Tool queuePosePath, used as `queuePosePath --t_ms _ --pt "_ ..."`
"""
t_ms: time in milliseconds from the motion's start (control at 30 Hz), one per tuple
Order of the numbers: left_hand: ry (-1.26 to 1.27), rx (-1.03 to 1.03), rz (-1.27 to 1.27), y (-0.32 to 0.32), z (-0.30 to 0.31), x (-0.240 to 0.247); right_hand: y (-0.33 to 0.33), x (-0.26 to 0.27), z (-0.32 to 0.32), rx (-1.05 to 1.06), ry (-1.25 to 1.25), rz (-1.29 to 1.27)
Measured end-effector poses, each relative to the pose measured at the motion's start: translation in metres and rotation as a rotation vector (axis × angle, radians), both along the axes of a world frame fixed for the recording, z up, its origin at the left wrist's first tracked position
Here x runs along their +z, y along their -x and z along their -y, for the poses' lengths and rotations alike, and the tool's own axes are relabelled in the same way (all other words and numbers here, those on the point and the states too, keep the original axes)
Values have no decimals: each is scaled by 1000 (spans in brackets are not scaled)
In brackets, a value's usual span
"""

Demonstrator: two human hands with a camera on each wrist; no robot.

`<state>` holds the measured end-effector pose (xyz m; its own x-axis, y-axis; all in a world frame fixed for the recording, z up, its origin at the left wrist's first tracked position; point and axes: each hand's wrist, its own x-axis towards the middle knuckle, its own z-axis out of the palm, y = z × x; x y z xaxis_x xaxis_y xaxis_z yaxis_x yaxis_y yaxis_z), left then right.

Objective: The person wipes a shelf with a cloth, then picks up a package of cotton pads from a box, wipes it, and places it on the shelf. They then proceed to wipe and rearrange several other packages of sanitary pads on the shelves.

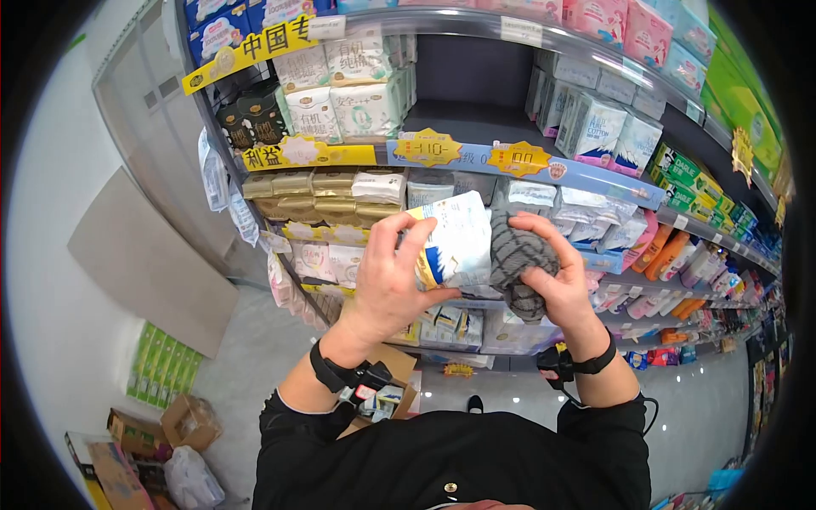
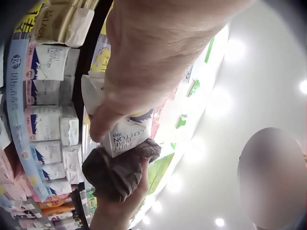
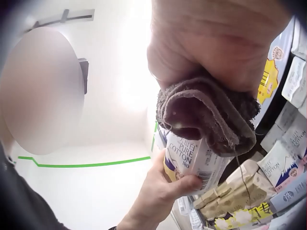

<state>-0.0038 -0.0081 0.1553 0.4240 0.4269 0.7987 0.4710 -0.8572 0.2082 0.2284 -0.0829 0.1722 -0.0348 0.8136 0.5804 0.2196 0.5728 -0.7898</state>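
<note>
Gripping white-and-blue soft rectangular pack [image 1: 456,242] in curled left hand [image 1: 387,276], right hand [image 1: 557,276] pinching bunched grey striped cloth [image 1: 521,263] against pack's side.

We see a grey cloth [image 1: 515,255] with dark stripes, right of a white packet [image 1: 463,234] patched blue and yellow.
</note>
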Motion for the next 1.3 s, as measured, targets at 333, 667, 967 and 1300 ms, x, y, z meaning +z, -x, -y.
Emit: queuePosePath --t_ms 333,667,967,1300 --pt "399 -74 454 -80 -83 81 -174 -18 17 122 -97 -93" --pt "433 428 216 -142 -190 125 -277 -80 5 167 55 -244" --pt "294 733 -407 -148 -308 112 -305 -90 8 83 152 -281" --pt "197 992 -754 -183 -246 156 -317 -99 5 -15 197 -283"
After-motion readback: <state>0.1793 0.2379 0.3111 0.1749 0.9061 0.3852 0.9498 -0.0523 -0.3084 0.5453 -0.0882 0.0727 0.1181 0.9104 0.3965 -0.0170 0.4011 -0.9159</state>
